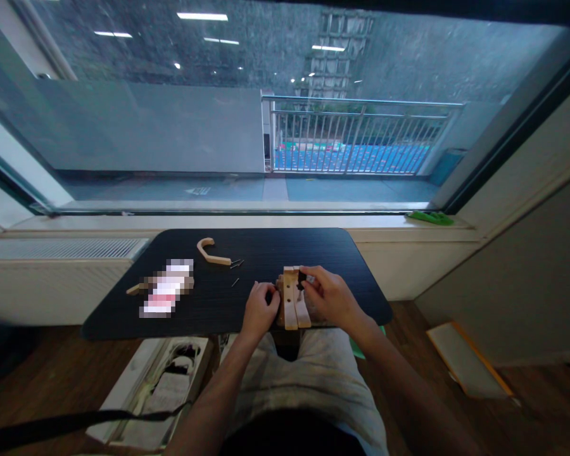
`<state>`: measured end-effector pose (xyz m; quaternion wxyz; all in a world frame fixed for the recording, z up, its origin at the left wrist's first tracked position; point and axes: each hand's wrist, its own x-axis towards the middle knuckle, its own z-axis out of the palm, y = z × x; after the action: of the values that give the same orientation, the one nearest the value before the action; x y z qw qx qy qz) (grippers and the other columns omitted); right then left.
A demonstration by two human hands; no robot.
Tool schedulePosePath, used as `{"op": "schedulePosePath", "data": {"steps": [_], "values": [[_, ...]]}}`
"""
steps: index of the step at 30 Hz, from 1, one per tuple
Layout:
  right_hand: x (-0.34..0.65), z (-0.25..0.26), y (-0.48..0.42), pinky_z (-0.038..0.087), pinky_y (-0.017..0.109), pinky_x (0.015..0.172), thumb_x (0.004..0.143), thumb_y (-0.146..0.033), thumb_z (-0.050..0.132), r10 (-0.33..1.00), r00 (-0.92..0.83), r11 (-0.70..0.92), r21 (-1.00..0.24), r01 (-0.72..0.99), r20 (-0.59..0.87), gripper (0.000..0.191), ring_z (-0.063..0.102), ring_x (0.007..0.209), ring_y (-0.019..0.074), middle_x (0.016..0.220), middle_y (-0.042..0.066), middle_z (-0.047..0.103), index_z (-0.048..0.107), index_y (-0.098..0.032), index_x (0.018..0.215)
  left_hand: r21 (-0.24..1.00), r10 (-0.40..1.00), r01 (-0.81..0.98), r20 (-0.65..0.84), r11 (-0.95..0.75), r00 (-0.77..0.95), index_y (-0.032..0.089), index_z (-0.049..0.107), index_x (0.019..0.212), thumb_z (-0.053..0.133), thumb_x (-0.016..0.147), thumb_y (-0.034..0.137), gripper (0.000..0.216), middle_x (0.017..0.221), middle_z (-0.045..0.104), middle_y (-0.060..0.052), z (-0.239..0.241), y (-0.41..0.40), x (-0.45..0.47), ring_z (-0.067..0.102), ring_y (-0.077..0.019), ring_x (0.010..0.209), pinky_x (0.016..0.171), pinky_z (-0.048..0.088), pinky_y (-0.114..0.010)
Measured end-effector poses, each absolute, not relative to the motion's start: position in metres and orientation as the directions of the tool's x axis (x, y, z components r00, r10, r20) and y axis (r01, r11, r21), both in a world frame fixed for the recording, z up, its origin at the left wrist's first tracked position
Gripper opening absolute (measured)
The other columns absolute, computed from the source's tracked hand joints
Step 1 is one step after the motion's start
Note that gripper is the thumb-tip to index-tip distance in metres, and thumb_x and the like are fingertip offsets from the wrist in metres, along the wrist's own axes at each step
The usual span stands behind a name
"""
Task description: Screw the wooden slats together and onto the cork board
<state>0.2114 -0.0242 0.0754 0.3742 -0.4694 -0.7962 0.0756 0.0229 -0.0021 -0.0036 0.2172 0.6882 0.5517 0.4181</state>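
Observation:
At the near edge of the black table lie pale wooden strips (290, 307) with dark round holes, side by side on a brown piece (280, 285) that is mostly covered. My right hand (330, 292) pinches a small black part (301, 280) over the strips' far end; its exact kind is too small to tell. My left hand (260, 308) is closed, thumb and fingers curled together against the left side of the brown piece. Whatever those fingers hold is hidden. A curved wooden hook (213, 258) lies farther left, with several thin screws (236, 282) near it.
The black table (266, 247) stands against a window sill (266, 222). On its left lies a blurred-out sheet (166, 288) over a wooden piece (133, 289). An open white box (123, 373) sits on the floor at left. Something green (430, 218) rests on the sill.

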Motion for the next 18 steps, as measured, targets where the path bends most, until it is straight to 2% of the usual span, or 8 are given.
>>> {"op": "schedulePosePath", "data": {"steps": [3, 7, 11, 15, 18], "values": [[0.212, 0.075, -0.024, 0.041, 0.024, 0.057, 0.089, -0.018, 0.054, 0.8, -0.284, 0.554, -0.469, 0.687, 0.529, 0.028, 0.061, 0.065, 0.0135, 0.083, 0.003, 0.067, 0.06, -0.022, 0.116, 0.755, 0.943, 0.585, 0.33, -0.295, 0.05, 0.023, 0.055, 0.072, 0.05, 0.082, 0.024, 0.011, 0.081, 0.067, -0.001, -0.006, -0.001, 0.022, 0.063, -0.021, 0.087, 0.115, 0.024, -0.052], [0.213, 0.075, -0.024, 0.041, 0.024, 0.056, 0.089, -0.019, 0.054, 0.794, -0.287, 0.565, -0.475, 0.674, 0.536, 0.028, 0.06, 0.064, 0.0133, 0.082, 0.002, 0.066, 0.06, -0.022, 0.116, 0.762, 0.948, 0.583, 0.315, -0.281, 0.045, 0.022, 0.062, 0.08, 0.047, 0.087, 0.028, 0.018, 0.088, 0.07, -0.004, -0.01, 0.001, 0.021, 0.065, -0.0222, 0.09, 0.116, 0.02, -0.056], [0.213, 0.075, -0.024, 0.041, 0.024, 0.057, 0.089, -0.019, 0.054, 0.8, -0.274, 0.553, -0.477, 0.683, 0.534, 0.028, 0.059, 0.063, 0.0132, 0.082, 0.003, 0.066, 0.061, -0.021, 0.115, 0.786, 0.945, 0.558, 0.327, -0.266, -0.01, 0.021, 0.064, 0.088, 0.044, 0.088, 0.027, 0.021, 0.092, 0.071, -0.005, -0.012, 0.002, 0.021, 0.065, -0.0222, 0.093, 0.118, 0.019, -0.054], [0.213, 0.076, -0.025, 0.041, 0.024, 0.057, 0.089, -0.02, 0.054, 0.807, -0.27, 0.544, -0.482, 0.687, 0.526, 0.027, 0.059, 0.063, 0.013, 0.084, 0.003, 0.067, 0.061, -0.021, 0.115, 0.818, 0.943, 0.521, 0.325, -0.244, -0.069, 0.019, 0.062, 0.102, 0.048, 0.084, 0.022, 0.023, 0.103, 0.069, -0.008, -0.014, 0.003, 0.022, 0.063, -0.0236, 0.103, 0.114, 0.03, -0.05], [0.213, 0.075, -0.024, 0.04, 0.024, 0.057, 0.088, -0.019, 0.054, 0.81, -0.27, 0.542, -0.49, 0.683, 0.52, 0.027, 0.059, 0.063, 0.0132, 0.084, 0.004, 0.067, 0.061, -0.021, 0.115, 0.815, 0.931, 0.512, 0.357, -0.27, -0.078, 0.017, 0.062, 0.103, 0.048, 0.082, 0.019, 0.026, 0.108, 0.067, -0.01, -0.016, 0.003, 0.021, 0.06, -0.0244, 0.11, 0.106, 0.042, -0.045]]}}
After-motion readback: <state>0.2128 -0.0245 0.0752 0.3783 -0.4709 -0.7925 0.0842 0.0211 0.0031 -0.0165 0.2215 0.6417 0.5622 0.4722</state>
